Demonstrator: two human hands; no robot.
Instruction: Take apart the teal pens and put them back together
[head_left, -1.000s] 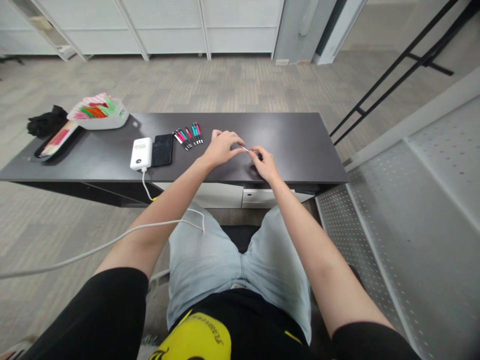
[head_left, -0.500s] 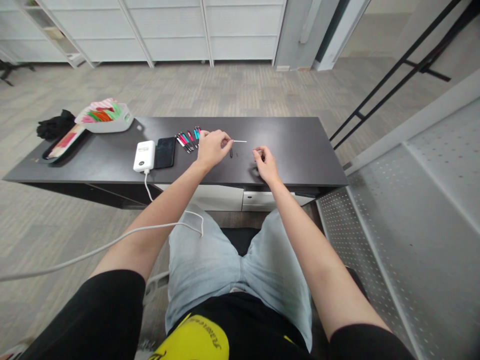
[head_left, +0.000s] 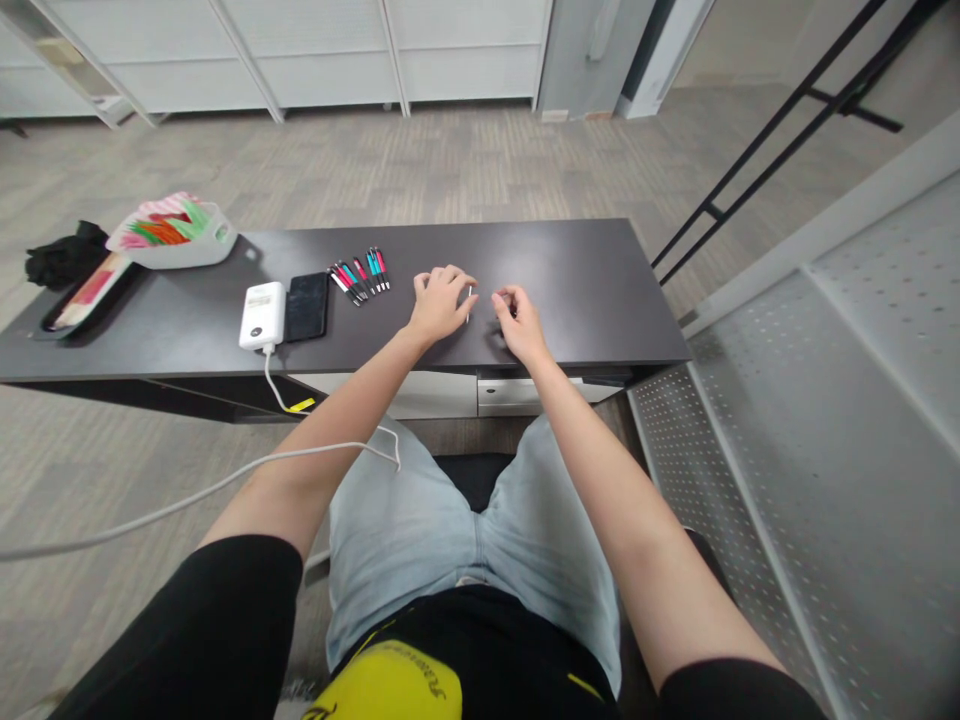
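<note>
My left hand [head_left: 441, 305] hovers low over the dark desk top, its fingers spread apart. A thin white stick [head_left: 469, 305], like a pen refill, lies by its thumb and fingertips, pointing roughly toward me. Just to the right, my right hand [head_left: 519, 322] has its fingers curled in; a small dark thing seems to show between them, too hidden to name. Several pens [head_left: 360, 275] with pink, teal and black barrels lie side by side to the left of my left hand.
Left of the pens are a black phone [head_left: 307, 306] and a white power bank [head_left: 262, 314] with a white cable [head_left: 274, 385]. Farther left stand a white basket [head_left: 180, 255] of colourful items, a black tray [head_left: 94, 308] and a black cloth-like bundle [head_left: 67, 255].
The white stick has turned from sideways to pointing toward me, and my left fingers have spread from their pinch. My right hand stays curled nearby. The view has shifted slightly.
</note>
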